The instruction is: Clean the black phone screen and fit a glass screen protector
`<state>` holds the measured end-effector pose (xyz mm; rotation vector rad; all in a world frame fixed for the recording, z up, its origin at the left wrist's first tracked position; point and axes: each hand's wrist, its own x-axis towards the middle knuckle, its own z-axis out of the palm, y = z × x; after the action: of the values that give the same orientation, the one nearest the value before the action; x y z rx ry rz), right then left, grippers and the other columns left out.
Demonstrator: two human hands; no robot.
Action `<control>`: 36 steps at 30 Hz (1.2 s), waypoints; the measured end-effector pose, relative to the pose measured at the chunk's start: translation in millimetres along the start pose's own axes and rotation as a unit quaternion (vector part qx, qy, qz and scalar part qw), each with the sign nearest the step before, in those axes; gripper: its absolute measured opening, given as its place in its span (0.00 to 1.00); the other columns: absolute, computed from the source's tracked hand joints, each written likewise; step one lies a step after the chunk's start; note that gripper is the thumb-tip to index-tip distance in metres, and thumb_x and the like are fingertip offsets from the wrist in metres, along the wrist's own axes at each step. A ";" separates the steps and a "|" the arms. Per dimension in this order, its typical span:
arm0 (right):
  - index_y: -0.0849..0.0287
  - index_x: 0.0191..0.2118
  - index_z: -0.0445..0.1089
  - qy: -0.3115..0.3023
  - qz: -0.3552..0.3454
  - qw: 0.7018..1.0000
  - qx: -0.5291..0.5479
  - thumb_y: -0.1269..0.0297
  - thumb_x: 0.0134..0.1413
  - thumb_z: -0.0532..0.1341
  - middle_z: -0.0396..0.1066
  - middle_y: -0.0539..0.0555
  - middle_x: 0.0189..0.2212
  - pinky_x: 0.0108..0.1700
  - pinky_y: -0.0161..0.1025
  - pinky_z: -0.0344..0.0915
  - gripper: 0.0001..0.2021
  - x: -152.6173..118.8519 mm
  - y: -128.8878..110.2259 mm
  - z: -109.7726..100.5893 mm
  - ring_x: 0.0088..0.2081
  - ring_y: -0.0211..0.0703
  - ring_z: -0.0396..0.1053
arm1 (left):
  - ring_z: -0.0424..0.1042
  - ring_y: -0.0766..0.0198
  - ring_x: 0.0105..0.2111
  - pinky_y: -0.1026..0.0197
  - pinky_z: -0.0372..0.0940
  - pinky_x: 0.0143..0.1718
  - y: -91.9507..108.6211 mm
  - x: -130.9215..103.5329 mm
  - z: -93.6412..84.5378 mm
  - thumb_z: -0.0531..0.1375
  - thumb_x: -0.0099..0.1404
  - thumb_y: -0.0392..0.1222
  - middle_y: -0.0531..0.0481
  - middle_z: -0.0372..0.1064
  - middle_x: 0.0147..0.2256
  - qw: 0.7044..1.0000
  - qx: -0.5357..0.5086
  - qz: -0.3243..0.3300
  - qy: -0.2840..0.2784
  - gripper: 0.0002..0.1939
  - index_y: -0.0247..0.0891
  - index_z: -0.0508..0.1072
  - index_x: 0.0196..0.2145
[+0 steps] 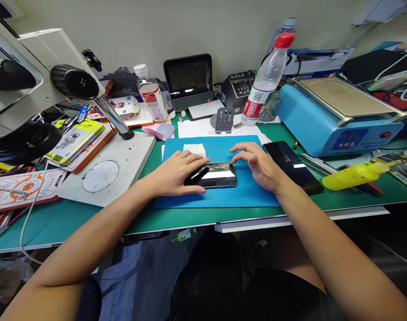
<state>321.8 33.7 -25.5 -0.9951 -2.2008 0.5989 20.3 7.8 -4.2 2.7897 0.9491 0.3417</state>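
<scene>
"So, where is the phone (223, 177)?"

"Flat on the blue mat (174, 198), its dark, glossy face up, between the two hands."

"What is the left hand (179, 174) doing?"

"It lies over the phone's left end, a ring on one finger. The thumb stands well away from the fingers, so the hand is spread, with thumb and forefinger on either side of the phone."

"And the right hand (265, 167)?"

"Just beside the phone's right end, fingers bent and loosely parted, pinching nothing. I can't tell whether a fingertip touches the edge."

"What is around them?"

"A white tissue (195, 149) lies on the mat, beyond the left hand. Behind the mat there's a grey phone stand (225, 118) on white paper (193, 129); a red-capped bottle (265, 80) stands farther back, to the right."

"And at the sides?"

"On the left, the microscope (72, 82) rises over its pale base (131, 165). To the right of the mat lies a black panel (290, 167), with a yellow squeeze bottle (353, 177) beyond it on the green work surface (190, 216). The blue machine (323, 129) with a perforated metal top sits behind those."
</scene>
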 end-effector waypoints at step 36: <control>0.52 0.41 0.77 0.001 -0.032 0.998 0.045 0.55 0.73 0.48 0.79 0.55 0.38 0.54 0.53 0.69 0.20 0.0 -5.2 4.4 0.48 0.53 0.72 | 0.68 0.44 0.56 0.42 0.64 0.57 -1.0 3.7 3.6 0.57 0.70 0.65 0.36 0.67 0.61 1.000 -0.014 0.022 -0.005 0.37 0.40 0.63 0.68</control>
<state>316.1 29.9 -25.3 -0.8761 -2.1757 0.6611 23.6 10.6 -7.4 2.7882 0.8757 0.3424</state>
